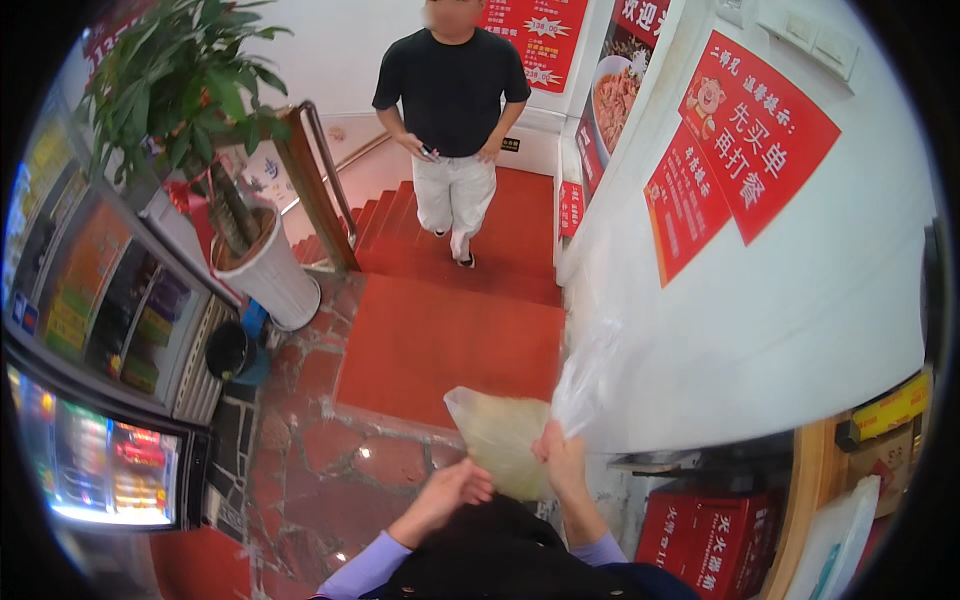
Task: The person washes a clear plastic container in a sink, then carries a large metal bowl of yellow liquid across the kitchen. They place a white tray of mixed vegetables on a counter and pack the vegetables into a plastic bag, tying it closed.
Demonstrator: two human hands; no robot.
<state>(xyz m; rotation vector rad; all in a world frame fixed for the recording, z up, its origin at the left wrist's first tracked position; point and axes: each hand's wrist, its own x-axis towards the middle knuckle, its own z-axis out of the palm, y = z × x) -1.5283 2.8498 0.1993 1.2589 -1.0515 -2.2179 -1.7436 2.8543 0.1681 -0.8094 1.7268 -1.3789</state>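
My right hand (556, 452) is closed around the gathered neck of a clear plastic bag (504, 439), whose loose upper part flares above the fist. Pale yellowish-green contents fill the bag's lower part, which hangs to the left of that hand. Against the bag's lower left side is my left hand (463, 484), its fingers bent towards the plastic. Whether these fingers grip the bag or only touch it, I cannot tell. Lilac sleeves cover both forearms, and a dark garment shows below the bag.
A person (454, 97) in a black shirt stands on red-carpeted stairs (517, 217), holding a small dark object. Left are a potted plant (274, 262), a dark bucket (229, 351) and lit drinks coolers (112, 465). A red fire extinguisher box (697, 536) stands lower right, beside a wooden edge (802, 502).
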